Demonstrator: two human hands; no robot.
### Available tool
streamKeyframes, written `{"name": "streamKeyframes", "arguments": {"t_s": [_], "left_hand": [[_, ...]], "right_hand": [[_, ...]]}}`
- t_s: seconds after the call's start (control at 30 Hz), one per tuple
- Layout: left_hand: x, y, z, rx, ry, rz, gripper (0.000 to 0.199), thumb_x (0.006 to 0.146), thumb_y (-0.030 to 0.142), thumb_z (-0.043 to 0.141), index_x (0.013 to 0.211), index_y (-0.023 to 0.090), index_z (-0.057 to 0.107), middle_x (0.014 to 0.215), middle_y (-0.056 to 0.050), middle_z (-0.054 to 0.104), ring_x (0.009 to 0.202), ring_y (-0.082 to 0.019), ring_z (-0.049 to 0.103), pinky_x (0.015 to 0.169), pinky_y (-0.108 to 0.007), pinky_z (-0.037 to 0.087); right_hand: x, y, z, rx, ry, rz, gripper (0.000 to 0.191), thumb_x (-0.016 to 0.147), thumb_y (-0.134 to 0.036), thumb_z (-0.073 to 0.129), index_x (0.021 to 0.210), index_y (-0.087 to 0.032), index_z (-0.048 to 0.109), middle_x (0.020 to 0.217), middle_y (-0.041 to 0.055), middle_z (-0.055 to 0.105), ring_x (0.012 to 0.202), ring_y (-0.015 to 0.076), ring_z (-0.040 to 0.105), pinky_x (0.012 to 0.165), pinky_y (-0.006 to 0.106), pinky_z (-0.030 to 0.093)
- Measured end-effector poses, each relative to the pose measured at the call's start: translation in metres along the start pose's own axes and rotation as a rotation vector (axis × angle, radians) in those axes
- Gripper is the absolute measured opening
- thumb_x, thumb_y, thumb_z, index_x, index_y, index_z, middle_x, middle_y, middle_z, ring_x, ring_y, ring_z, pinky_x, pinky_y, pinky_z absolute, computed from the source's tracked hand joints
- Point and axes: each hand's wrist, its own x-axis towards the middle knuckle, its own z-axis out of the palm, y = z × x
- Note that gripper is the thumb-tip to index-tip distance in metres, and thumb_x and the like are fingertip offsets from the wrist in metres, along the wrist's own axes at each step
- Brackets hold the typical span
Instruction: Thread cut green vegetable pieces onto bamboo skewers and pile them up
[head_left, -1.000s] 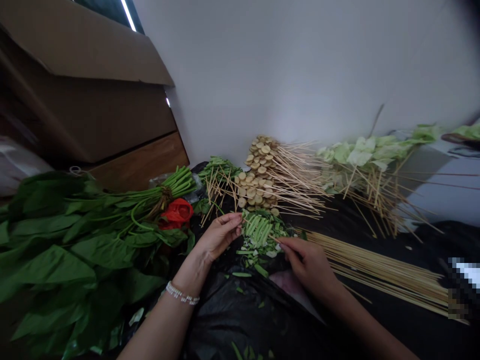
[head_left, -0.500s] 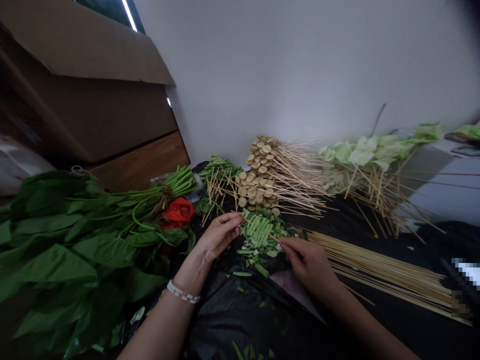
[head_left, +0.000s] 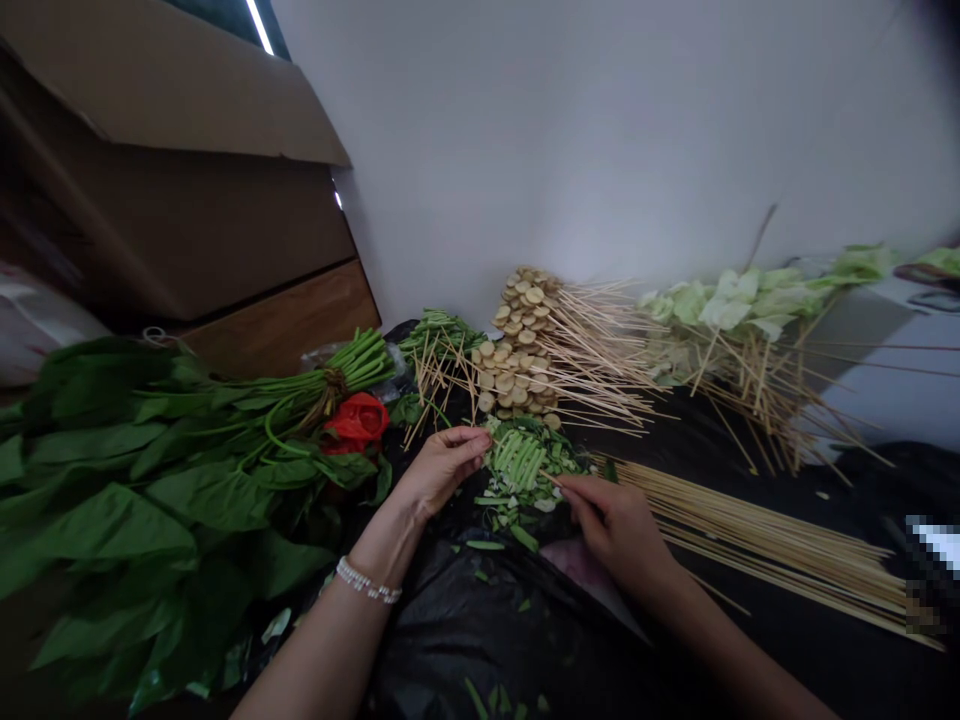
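A thin, pale wooden skewer [head_left: 550,480] slanted down from left to right through short, slender, bright green stem pieces [head_left: 519,457]. These sat side by side in a row, amid loose chopped greens [head_left: 559,462].

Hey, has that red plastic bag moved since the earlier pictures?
No. The red plastic bag keeps its place relative to the cardboard box; the whole view has only shifted slightly.

cardboard box [head_left: 217,215]: cut by left edge | skewer [head_left: 551,480]: middle hidden among green pieces [head_left: 519,459] | right-edge patch [head_left: 932,575]: pixelated
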Motion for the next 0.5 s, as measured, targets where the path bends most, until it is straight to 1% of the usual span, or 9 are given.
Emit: {"name": "streamKeyframes", "arguments": {"t_s": [0.2, 0.33, 0.43, 0.5], "left_hand": [[-0.0030, -0.0016, 0.0020, 0.007, -0.032, -0.042, 0.032, 0.048, 0.021, 0.089, 0.074, 0.010, 0.072, 0.065, 0.000, 0.065, 0.055, -0.004, 0.054, 0.057, -0.015, 0.044], [-0.0040, -0.0037, 0.0026, 0.014, -0.045, -0.068, 0.032, 0.049, 0.021, 0.089, 0.073, 0.011, 0.072, 0.065, 0.001, 0.063, 0.054, -0.004, 0.053, 0.057, -0.017, 0.044], [-0.0035, -0.0043, 0.0025, 0.076, -0.035, -0.028, 0.032, 0.049, 0.024, 0.089, 0.075, 0.013, 0.072, 0.068, 0.000, 0.065, 0.057, -0.005, 0.054, 0.060, -0.019, 0.043], [-0.0029, -0.0042, 0.0019, 0.230, -0.035, 0.047, 0.031, 0.053, 0.026, 0.087, 0.077, 0.014, 0.073, 0.071, -0.001, 0.066, 0.061, -0.007, 0.055, 0.063, -0.020, 0.043]], "right_hand": [[-0.0027, -0.0003, 0.0040, 0.022, 0.007, -0.021, 0.027, 0.091, -0.021, 0.043, 0.100, -0.020, 0.069, 0.093, 0.0050, 0.073, 0.082, 0.0181, 0.068, 0.074, 0.029, 0.052], [-0.0027, -0.0012, 0.0040, 0.026, 0.009, -0.016, 0.027, 0.091, -0.022, 0.043, 0.099, -0.021, 0.069, 0.088, 0.0045, 0.073, 0.078, 0.0180, 0.067, 0.073, 0.029, 0.053], [-0.0005, 0.0001, 0.0004, -0.003, 0.017, -0.010, 0.026, 0.090, -0.022, 0.045, 0.098, -0.021, 0.070, 0.088, 0.0040, 0.073, 0.077, 0.0180, 0.067, 0.071, 0.029, 0.053], [0.0017, 0.0019, -0.0036, -0.021, 0.063, 0.009, 0.026, 0.090, -0.024, 0.046, 0.098, -0.020, 0.070, 0.087, 0.0047, 0.073, 0.074, 0.0181, 0.067, 0.070, 0.029, 0.053]]}}
